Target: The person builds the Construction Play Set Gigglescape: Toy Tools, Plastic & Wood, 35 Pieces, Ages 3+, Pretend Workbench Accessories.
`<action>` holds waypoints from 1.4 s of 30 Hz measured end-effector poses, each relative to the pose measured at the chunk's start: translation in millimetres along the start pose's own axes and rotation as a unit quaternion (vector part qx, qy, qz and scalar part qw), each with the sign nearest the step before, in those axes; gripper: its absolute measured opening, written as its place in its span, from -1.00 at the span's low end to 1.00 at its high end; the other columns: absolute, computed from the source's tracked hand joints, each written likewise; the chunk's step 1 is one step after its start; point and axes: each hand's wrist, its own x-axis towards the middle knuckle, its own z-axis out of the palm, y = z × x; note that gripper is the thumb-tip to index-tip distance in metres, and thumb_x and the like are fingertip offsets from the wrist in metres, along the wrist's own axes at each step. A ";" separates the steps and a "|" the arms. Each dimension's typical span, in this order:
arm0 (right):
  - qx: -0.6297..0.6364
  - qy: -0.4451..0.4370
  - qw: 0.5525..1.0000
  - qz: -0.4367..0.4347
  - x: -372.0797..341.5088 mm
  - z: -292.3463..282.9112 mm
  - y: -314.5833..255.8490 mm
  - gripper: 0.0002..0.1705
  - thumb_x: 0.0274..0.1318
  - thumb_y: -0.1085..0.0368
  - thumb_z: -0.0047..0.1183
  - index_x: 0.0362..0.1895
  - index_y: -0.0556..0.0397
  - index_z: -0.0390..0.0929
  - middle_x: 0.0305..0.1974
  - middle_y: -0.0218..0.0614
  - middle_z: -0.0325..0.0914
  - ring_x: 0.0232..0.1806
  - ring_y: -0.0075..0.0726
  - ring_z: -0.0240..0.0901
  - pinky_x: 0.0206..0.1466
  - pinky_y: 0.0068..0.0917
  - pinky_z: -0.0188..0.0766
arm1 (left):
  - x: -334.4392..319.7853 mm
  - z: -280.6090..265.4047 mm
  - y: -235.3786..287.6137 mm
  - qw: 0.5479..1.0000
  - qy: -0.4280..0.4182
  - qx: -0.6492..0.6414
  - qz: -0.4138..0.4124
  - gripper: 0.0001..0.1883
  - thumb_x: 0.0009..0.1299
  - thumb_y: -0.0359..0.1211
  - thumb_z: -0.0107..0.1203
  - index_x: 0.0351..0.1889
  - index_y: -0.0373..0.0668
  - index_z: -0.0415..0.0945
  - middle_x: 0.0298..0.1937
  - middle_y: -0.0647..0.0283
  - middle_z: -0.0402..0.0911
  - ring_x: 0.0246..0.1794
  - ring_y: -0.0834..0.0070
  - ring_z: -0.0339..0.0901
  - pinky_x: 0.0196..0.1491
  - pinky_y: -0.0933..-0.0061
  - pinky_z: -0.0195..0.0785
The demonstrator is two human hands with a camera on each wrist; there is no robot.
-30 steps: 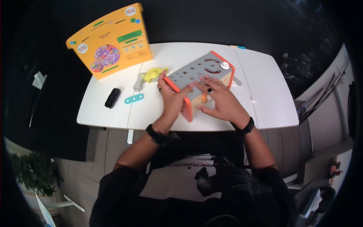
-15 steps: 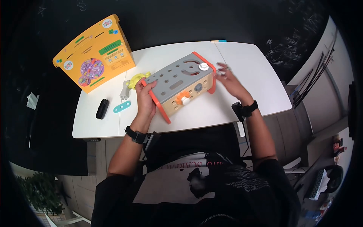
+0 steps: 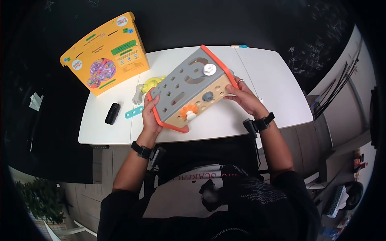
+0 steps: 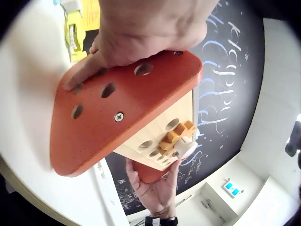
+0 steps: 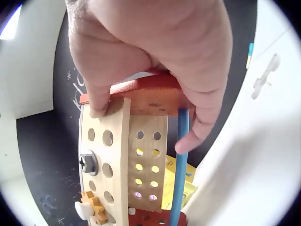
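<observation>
A toy workbench (image 3: 163, 94) with a grey holed top, pale wooden sides and red end panels is held tilted over the table. My left hand (image 3: 150, 118) grips its left end panel, fingers spread over the red face in the left wrist view. At the other end, my right hand (image 3: 247, 100) holds on, its thumb on the wooden side and fingertips by a blue rod (image 5: 180, 165) underneath. An orange gear (image 3: 187, 109) with a white peg and a grey hex bolt (image 3: 207, 96) sit on the near side. A white bolt (image 3: 209, 69) stands in the top.
A large yellow box (image 3: 124, 66) stands at the back left of the white table (image 3: 277, 84). Near it lie a yellow piece (image 3: 150, 85), a grey tool (image 3: 138, 95), a teal holed strip (image 3: 134, 112) and a black object (image 3: 112, 113). A marker (image 3: 239, 46) rests by the back edge.
My right hand has left the workbench's near side, moved right and taken hold of its right end. The workbench has been raised and tilted, its near side now in plain view.
</observation>
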 end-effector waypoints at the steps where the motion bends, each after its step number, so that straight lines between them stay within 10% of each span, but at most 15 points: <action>1: -0.001 -0.002 1.000 0.001 -1.9 3.9 -6.5 0.13 0.20 -0.16 0.39 0.59 0.15 0.05 0.31 -0.06 0.42 0.39 -0.19 0.39 0.38 -0.27 0.43 | 0.2 -5.7 -3.1 1.000 -0.015 -0.009 -0.003 -0.46 0.57 -0.33 0.02 0.49 -0.13 0.21 0.42 0.09 0.42 0.40 0.23 0.44 0.44 0.14 0.35; 13: -0.276 -0.076 0.907 -0.308 -45.2 56.0 -39.4 0.04 0.25 0.29 0.35 0.65 0.06 -0.03 0.46 0.02 0.22 0.33 -0.06 0.45 0.31 -0.22 0.49 | 24.0 -36.5 -15.2 0.959 0.019 0.090 -0.268 -0.52 0.73 -0.19 -0.32 0.43 -0.27 0.32 0.34 0.00 0.55 0.27 0.19 0.59 0.31 0.13 0.52; 17: -0.257 0.028 0.948 -0.185 -20.8 10.0 -29.1 -0.16 0.28 0.35 0.24 0.58 0.06 0.16 0.18 -0.09 0.49 0.02 -0.12 0.62 0.10 -0.21 0.58 | 25.2 -39.9 -16.1 0.950 0.036 0.153 -0.269 -0.54 0.69 -0.20 -0.22 0.35 -0.33 0.40 0.27 -0.05 0.61 0.18 0.19 0.67 0.15 0.15 0.65; 20: -0.545 0.105 0.819 -0.148 20.5 -52.7 9.4 -0.47 0.22 0.44 0.20 0.30 0.14 0.55 -0.08 0.01 0.63 -0.05 0.02 0.66 0.02 -0.19 0.60 | 34.0 -57.1 -25.9 0.955 0.024 0.150 -0.255 -0.54 0.68 -0.17 -0.18 0.31 -0.32 0.44 0.27 -0.05 0.61 0.18 0.20 0.67 0.14 0.13 0.65; 26: -0.655 0.085 0.746 -0.088 68.2 -88.3 62.1 -0.69 0.15 0.62 0.06 -0.03 0.22 0.67 -0.09 0.10 0.63 -0.09 0.20 0.65 0.04 -0.04 0.58 | 34.0 -65.3 -31.4 0.959 0.013 0.138 -0.249 -0.49 0.66 -0.07 -0.10 0.32 -0.29 0.41 0.26 -0.03 0.61 0.18 0.23 0.67 0.12 0.14 0.66; 38: -0.619 0.129 0.768 -0.103 63.3 -70.6 66.9 -0.84 0.16 0.62 0.12 -0.20 0.19 0.63 -0.22 -0.04 0.68 -0.18 0.01 0.70 -0.09 -0.22 0.61 | 33.7 -76.8 -17.0 0.944 -0.013 0.148 -0.295 -0.50 0.65 -0.02 -0.04 0.27 -0.24 0.44 0.21 -0.06 0.62 0.08 0.18 0.72 0.02 0.10 0.71; 40: -0.579 0.097 0.762 -0.273 55.6 -45.8 59.3 -0.85 0.19 0.51 0.20 -0.13 0.15 0.65 -0.22 -0.09 0.69 -0.22 -0.03 0.69 -0.10 -0.24 0.61 | 34.9 -82.3 -16.5 0.937 -0.051 0.134 -0.317 -0.53 0.65 -0.05 -0.03 0.27 -0.24 0.45 0.19 -0.05 0.64 0.07 0.19 0.72 0.01 0.10 0.71; 42: -0.449 -0.006 0.852 -0.270 38.6 0.7 30.9 -0.80 0.23 0.42 0.24 -0.05 0.13 0.65 -0.22 -0.11 0.68 -0.25 -0.04 0.67 -0.10 -0.23 0.61 | 36.2 -83.5 -15.3 0.936 -0.054 0.136 -0.319 -0.53 0.65 -0.05 -0.03 0.27 -0.24 0.45 0.19 -0.05 0.64 0.07 0.20 0.72 0.01 0.10 0.71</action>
